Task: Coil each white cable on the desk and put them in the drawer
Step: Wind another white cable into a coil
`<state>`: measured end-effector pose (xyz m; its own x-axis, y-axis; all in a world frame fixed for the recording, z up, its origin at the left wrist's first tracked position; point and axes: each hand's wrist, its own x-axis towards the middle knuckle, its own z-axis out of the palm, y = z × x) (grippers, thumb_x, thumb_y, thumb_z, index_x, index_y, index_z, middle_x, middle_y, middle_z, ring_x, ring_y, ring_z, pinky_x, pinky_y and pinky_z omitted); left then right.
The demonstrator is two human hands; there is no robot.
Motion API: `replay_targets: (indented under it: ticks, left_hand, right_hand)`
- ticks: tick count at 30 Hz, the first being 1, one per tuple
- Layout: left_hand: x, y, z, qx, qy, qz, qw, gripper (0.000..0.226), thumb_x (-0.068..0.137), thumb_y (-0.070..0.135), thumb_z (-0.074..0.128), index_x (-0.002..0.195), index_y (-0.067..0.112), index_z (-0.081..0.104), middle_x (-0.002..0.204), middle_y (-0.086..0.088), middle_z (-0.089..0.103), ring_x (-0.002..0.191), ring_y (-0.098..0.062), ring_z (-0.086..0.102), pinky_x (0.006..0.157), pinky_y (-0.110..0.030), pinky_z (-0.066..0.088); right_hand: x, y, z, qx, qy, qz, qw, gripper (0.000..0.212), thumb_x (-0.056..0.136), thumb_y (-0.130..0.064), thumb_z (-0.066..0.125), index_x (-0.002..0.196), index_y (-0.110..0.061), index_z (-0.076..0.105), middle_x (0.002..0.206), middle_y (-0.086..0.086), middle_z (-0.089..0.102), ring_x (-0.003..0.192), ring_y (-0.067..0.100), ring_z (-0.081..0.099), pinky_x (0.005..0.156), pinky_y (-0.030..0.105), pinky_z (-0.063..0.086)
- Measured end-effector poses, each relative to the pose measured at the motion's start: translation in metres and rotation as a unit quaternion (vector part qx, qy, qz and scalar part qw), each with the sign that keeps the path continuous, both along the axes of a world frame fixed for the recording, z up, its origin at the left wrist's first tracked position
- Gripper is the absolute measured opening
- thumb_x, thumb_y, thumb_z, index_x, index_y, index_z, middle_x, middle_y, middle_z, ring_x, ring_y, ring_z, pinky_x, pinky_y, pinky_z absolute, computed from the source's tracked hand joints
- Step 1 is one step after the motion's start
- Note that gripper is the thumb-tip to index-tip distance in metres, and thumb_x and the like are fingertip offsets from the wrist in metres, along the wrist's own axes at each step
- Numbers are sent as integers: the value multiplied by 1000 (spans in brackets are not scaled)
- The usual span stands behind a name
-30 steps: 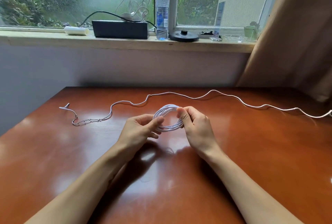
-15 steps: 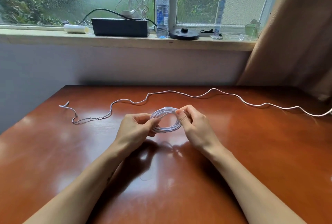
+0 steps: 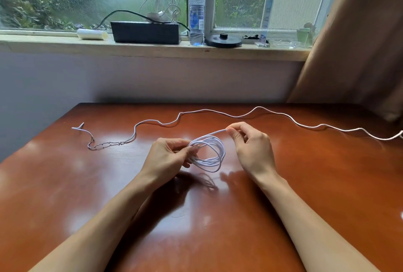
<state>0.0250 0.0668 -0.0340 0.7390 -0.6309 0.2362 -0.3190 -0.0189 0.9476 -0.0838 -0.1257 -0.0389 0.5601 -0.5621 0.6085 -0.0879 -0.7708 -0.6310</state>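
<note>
Left hand [image 3: 168,156]: bare, slim build, long fingers. Nails look short where they show at the grip.

Right hand [image 3: 250,149]: bare, same slim build. Knuckles and tendons stand out just behind the grip.

Left forearm [image 3: 104,217] and right forearm [image 3: 305,217]: bare and smooth from behind each grip, past the wrist, down to the lower edge of view. Upper arms lie out of frame.

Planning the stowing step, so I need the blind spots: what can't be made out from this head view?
Drawer: nowhere in the head view.
Uncoiled cable: head view, right end cut off by the frame's right edge.
Coil: head view, the left hand covers its left side; the top strand's tip is hidden in the right hand's fingers.
</note>
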Motion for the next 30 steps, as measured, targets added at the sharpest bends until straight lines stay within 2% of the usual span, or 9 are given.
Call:
replay_targets:
  ticks: [4,6,10,13,15,18,20,25,30]
  left_hand:
    - [-1,-1,2,-20,22,11,1000,10,93,9,70,90,11,80,70,-9,73,61,-11,62,58,-24,55]
    - [-1,-1,0,-8,13,18,1000,10,93,9,71,89,13,80,70,-9,74,60,-11,61,58,-24,55]
    - [2,0,-2,8,28,20,999,7,92,14,74,91,12,81,77,-13,76,64,-14,63,63,-27,56]
    - [3,1,-3,21,43,27,998,7,92,16,74,92,13,81,78,-8,77,66,-11,66,68,-26,55]
    - [4,3,-2,26,39,41,998,7,91,18,75,90,15,81,77,-6,77,63,-9,64,65,-24,53]
    - [6,4,1,-1,73,50,996,10,91,22,75,91,14,81,78,-11,77,59,-11,61,59,-22,53]
    - [7,4,3,-22,105,52,993,12,90,23,75,93,12,81,80,-12,77,62,-12,64,58,-21,53]
    - [9,5,5,-60,159,90,981,13,90,23,75,93,12,80,83,-9,78,70,-15,69,71,-32,59]
    - [16,6,4,-49,141,154,977,11,91,21,74,90,12,80,71,-9,75,59,-16,66,55,-25,55]
  right_hand:
    - [0,-3,-1,-1,13,-31,999,13,94,-43,67,99,-32,74,76,-7,71,75,21,64,68,36,52]
    - [0,-3,-1,-7,-13,-38,999,12,95,-39,67,99,-30,74,71,-7,67,70,21,61,65,35,49]
    - [-2,0,3,-16,-69,-40,997,9,98,-30,65,96,-28,74,68,-11,61,63,16,52,61,35,45]
    - [-2,1,5,-20,-76,-21,997,9,99,-29,64,95,-27,73,67,-13,61,59,10,48,59,33,43]
    - [-1,0,3,-5,-52,3,999,9,100,-31,62,98,-29,71,67,-12,60,61,8,50,61,35,45]
    - [1,-3,-3,32,7,24,999,7,100,-31,59,105,-29,64,73,-11,63,71,14,59,73,40,52]
    - [1,-5,-6,48,35,34,998,2,99,-29,59,100,-28,59,73,-9,65,75,17,63,77,43,53]
    - [4,-1,-13,24,140,76,987,10,95,-33,66,88,-26,64,66,-10,67,68,11,63,74,38,54]
    - [4,8,-14,-21,217,163,962,14,91,-42,71,89,-29,73,67,-11,68,63,5,59,66,29,50]
